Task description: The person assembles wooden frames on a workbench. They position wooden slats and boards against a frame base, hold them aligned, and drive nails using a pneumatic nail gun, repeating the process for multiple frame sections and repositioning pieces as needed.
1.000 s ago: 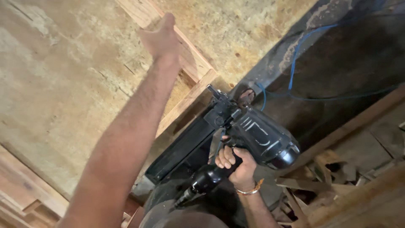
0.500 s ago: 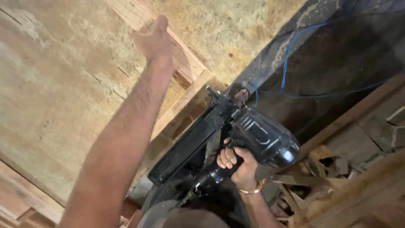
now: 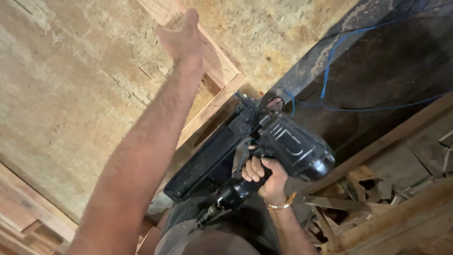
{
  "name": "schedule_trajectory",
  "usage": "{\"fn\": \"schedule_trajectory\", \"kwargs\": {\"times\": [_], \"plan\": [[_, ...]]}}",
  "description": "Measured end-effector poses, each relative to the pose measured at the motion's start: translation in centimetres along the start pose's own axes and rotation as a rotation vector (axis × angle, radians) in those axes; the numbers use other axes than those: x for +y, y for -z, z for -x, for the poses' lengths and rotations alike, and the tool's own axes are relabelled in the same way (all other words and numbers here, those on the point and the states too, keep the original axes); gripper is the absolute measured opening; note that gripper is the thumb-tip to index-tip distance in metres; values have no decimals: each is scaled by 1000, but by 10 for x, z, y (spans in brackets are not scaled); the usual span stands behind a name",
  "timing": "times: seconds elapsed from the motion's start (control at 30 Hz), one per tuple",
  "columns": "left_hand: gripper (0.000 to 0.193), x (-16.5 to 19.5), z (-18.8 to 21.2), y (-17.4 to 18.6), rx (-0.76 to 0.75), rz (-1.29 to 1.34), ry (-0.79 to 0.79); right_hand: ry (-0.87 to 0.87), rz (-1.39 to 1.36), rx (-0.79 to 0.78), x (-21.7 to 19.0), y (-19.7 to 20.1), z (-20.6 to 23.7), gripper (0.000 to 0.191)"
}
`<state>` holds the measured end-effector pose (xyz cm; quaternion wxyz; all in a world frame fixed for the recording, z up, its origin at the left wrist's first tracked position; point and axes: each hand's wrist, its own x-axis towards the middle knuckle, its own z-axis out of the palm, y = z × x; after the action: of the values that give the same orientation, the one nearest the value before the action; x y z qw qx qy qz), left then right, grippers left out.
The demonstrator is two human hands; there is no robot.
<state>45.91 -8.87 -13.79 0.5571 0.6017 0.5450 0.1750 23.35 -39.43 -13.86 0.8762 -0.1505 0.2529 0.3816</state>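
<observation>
My left hand (image 3: pixel 181 38) reaches far forward and rests flat on a light wooden frame batten (image 3: pixel 222 71) that lies on a large worn board (image 3: pixel 71 85). My right hand (image 3: pixel 264 177) grips the handle of a black nail gun (image 3: pixel 278 146). The gun's nose touches the corner where two battens meet, and its long magazine runs down toward me. A thin bracelet sits on my right wrist. An air fitting sticks out from the bottom of the handle.
A blue hose (image 3: pixel 330 71) loops over the dark surface at the upper right. Wood offcuts and scraps (image 3: pixel 363 189) lie piled at the lower right beside a long wooden rail (image 3: pixel 391 137). More wooden boards (image 3: pixel 23 222) sit at the lower left.
My left hand has slid a little farther along the batten. The nail gun has stayed at the frame corner with only a slight shift in view.
</observation>
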Motion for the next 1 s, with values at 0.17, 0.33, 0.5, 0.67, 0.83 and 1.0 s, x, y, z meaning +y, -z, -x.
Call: {"fn": "schedule_trajectory", "kwargs": {"times": [0.17,0.33,0.5,0.67,0.83,1.0], "plan": [[90,-2,1,3,-32,135,7,16,15,40,-9,-5,7,34],[81,8,-2,-6,31,90,-23,75,130,98,-37,-21,22,33],[106,46,-45,-19,-111,135,123,130,246,23,-77,-37,29,41],[52,39,-13,23,-323,-213,-303,67,317,8,-113,-68,11,41],[19,31,89,52,-133,-493,-653,40,442,-28,-146,-112,-30,40],[20,33,120,67,-82,-402,-733,-86,511,-110,-167,-159,-72,42]]}}
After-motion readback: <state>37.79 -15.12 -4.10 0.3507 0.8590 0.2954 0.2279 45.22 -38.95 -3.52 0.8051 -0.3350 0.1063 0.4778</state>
